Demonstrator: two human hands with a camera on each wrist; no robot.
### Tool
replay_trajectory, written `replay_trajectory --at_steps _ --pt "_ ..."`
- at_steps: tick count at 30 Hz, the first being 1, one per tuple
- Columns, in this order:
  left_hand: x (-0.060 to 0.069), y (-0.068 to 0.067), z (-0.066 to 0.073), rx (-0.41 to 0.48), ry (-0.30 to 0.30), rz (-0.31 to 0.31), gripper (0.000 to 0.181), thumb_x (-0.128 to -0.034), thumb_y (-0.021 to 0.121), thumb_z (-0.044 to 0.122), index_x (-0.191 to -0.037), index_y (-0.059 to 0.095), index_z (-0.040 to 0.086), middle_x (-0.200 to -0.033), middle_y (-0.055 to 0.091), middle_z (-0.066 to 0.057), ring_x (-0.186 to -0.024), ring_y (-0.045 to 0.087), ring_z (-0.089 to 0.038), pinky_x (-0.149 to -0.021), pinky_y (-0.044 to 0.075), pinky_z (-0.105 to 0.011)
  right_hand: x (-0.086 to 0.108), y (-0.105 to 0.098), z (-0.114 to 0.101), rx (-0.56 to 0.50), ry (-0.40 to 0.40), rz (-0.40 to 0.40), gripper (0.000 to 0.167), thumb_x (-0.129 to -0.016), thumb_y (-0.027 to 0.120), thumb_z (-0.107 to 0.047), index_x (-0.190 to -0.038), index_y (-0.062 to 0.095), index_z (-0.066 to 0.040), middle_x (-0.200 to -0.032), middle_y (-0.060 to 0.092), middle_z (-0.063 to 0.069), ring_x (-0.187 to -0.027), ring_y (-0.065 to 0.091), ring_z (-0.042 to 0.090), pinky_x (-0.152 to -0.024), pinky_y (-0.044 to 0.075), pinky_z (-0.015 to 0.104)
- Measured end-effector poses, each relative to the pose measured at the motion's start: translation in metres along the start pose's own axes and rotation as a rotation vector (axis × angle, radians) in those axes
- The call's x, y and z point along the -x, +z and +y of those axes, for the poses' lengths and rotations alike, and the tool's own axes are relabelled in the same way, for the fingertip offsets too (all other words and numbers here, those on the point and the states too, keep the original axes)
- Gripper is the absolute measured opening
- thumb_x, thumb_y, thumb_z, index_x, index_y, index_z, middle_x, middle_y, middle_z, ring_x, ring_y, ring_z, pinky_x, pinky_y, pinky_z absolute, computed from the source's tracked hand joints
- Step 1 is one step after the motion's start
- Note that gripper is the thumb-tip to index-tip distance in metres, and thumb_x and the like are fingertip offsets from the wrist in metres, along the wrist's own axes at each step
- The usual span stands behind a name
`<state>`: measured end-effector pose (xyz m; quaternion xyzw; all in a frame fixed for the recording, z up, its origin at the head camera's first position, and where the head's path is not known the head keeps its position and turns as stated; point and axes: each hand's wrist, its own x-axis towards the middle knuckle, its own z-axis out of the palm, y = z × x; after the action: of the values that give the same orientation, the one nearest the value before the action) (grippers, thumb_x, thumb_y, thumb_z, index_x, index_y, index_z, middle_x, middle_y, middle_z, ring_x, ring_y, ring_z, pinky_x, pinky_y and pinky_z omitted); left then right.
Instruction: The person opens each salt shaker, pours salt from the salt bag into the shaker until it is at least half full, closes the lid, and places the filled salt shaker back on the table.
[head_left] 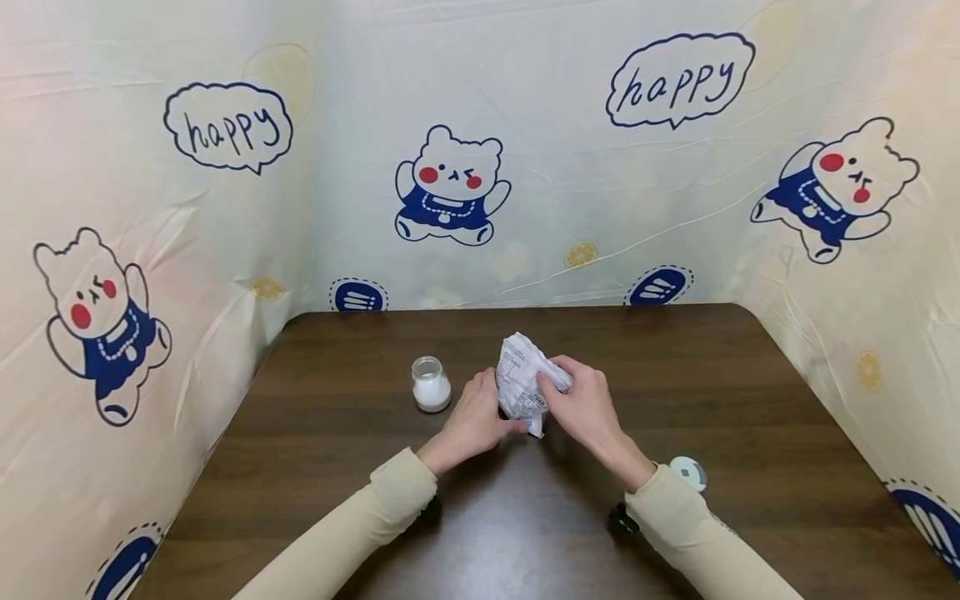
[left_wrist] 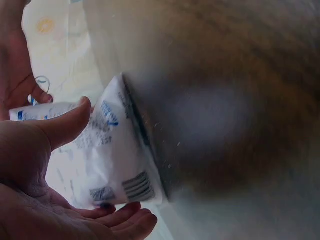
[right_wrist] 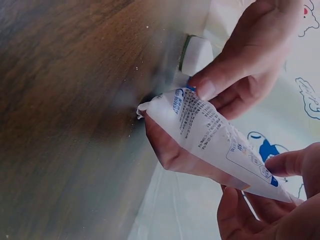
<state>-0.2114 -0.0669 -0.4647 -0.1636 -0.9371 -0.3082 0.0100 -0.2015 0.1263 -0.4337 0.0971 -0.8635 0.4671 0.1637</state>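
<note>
A crumpled white plastic packet [head_left: 519, 377] with small printed text is held upright over the table by both hands. My left hand [head_left: 472, 418] grips its left side near the bottom; in the left wrist view the thumb [left_wrist: 70, 125] lies across the packet's face. With thumb and fingers, my right hand [head_left: 588, 410] pinches the upper right part. The right wrist view shows the packet's narrow crumpled end [right_wrist: 142, 109] close to the tabletop. Left of the hands stands a small uncapped glass jar [head_left: 431, 390] with white contents.
A round white object [head_left: 688, 473] with a grey square lies beside the right sleeve. White specks [right_wrist: 137, 67] are scattered on the dark wooden table [head_left: 300, 467]. A printed curtain [head_left: 555, 167] hangs behind and along both sides.
</note>
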Motion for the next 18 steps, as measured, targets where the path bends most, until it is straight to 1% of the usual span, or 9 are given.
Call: replay_trajectory --at_steps 3,5,8,11,13,15,18 --pt "-0.003 0.006 0.001 -0.029 0.012 0.008 0.095 -0.0755 0.098 0.034 -0.14 0.044 -0.009 -0.125 0.056 -0.023 -0.114 0.054 -0.042 -0.098 0.048 -0.05 0.0 -0.002 0.0 -0.003 -0.001 -0.003 0.012 -0.094 0.076 -0.015 -0.103 0.078 -0.007 -0.086 0.075 0.005 -0.068 0.064 0.017 -0.061 0.053 0.035" --pt "-0.005 0.008 0.001 -0.057 0.026 0.007 0.093 -0.0753 0.098 0.034 -0.139 0.045 -0.009 -0.123 0.056 -0.022 -0.112 0.054 -0.04 -0.096 0.048 -0.049 0.0 -0.003 0.001 -0.002 0.001 -0.005 0.012 -0.094 0.076 -0.014 -0.103 0.078 -0.007 -0.086 0.075 0.005 -0.069 0.064 0.018 -0.061 0.053 0.035" --pt "-0.01 0.007 0.001 -0.069 0.053 0.003 0.087 -0.0735 0.099 0.027 -0.134 0.047 -0.009 -0.12 0.055 -0.022 -0.11 0.052 -0.04 -0.095 0.048 -0.049 -0.002 -0.003 0.003 -0.002 0.006 -0.008 0.011 -0.094 0.075 -0.014 -0.102 0.078 -0.008 -0.088 0.075 0.004 -0.072 0.064 0.018 -0.065 0.053 0.035" --pt "-0.015 0.006 0.0 -0.063 0.07 -0.018 0.085 -0.0717 0.099 0.022 -0.132 0.048 -0.009 -0.119 0.054 -0.022 -0.111 0.051 -0.042 -0.097 0.046 -0.049 -0.003 -0.004 0.003 -0.005 0.004 -0.01 0.009 -0.095 0.074 -0.014 -0.101 0.078 -0.008 -0.088 0.075 0.003 -0.074 0.064 0.018 -0.067 0.053 0.035" --pt "-0.017 0.005 0.0 -0.049 0.073 -0.031 0.085 -0.0703 0.1 0.02 -0.132 0.049 -0.01 -0.12 0.054 -0.023 -0.112 0.051 -0.042 -0.099 0.045 -0.05 -0.005 -0.005 0.004 -0.003 0.0 -0.01 0.008 -0.095 0.074 -0.013 -0.099 0.078 -0.008 -0.087 0.074 0.002 -0.074 0.063 0.019 -0.068 0.052 0.035" --pt "-0.019 0.004 0.0 -0.041 0.065 -0.049 0.087 -0.0709 0.099 0.02 -0.135 0.048 -0.009 -0.123 0.054 -0.023 -0.114 0.051 -0.042 -0.101 0.045 -0.05 -0.005 -0.006 0.004 -0.003 0.001 -0.012 0.007 -0.094 0.074 -0.012 -0.097 0.078 -0.008 -0.085 0.073 0.001 -0.074 0.063 0.019 -0.067 0.052 0.036" --pt "-0.018 0.005 0.001 -0.028 0.049 -0.059 0.089 -0.0717 0.099 0.021 -0.138 0.048 -0.008 -0.125 0.054 -0.022 -0.114 0.053 -0.041 -0.101 0.046 -0.05 -0.005 -0.008 0.005 0.005 -0.001 -0.021 0.007 -0.093 0.074 -0.011 -0.097 0.078 -0.007 -0.084 0.073 0.001 -0.073 0.063 0.02 -0.066 0.051 0.035"
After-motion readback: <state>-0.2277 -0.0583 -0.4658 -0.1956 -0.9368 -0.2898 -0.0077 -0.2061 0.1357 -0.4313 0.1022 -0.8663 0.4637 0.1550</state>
